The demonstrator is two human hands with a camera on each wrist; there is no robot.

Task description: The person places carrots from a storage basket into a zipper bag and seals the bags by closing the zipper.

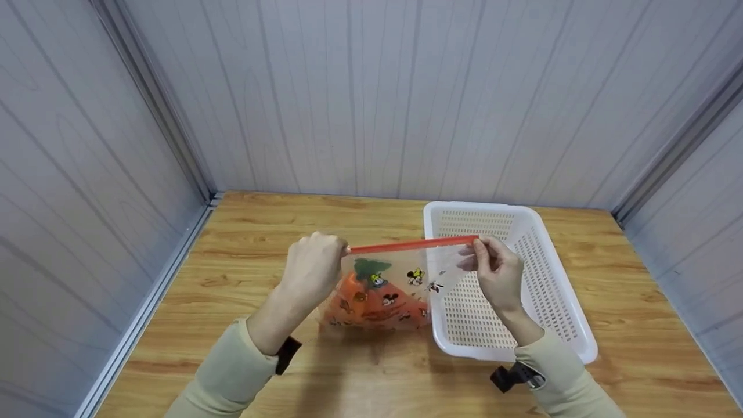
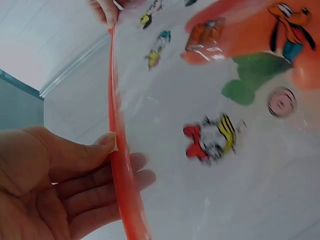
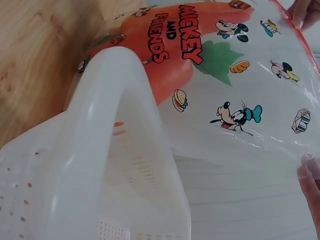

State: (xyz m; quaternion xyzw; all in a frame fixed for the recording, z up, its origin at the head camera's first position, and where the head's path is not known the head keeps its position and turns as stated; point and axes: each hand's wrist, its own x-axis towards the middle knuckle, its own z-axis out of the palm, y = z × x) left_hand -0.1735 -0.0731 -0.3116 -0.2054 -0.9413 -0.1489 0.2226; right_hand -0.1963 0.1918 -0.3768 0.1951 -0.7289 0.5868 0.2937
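Observation:
A clear zip bag (image 1: 400,273) with cartoon prints and a red zip strip (image 1: 415,244) hangs upright between both hands. Orange, carrot-like contents (image 1: 377,302) with green tops lie in its bottom. My left hand (image 1: 313,264) pinches the strip near its left end; in the left wrist view the thumb (image 2: 102,147) presses its front, with fingers behind. At the opposite corner, my right hand (image 1: 500,273) grips the strip's end between thumb and fingers. The right wrist view shows the lettered side of the bag (image 3: 210,75), and only a bit of the right hand (image 3: 311,192).
A white perforated plastic basket (image 1: 560,273) stands on the wooden table (image 1: 249,232) at the right, under my right hand and partly behind the bag. Pale panel walls (image 1: 371,104) enclose the table at the back and both sides.

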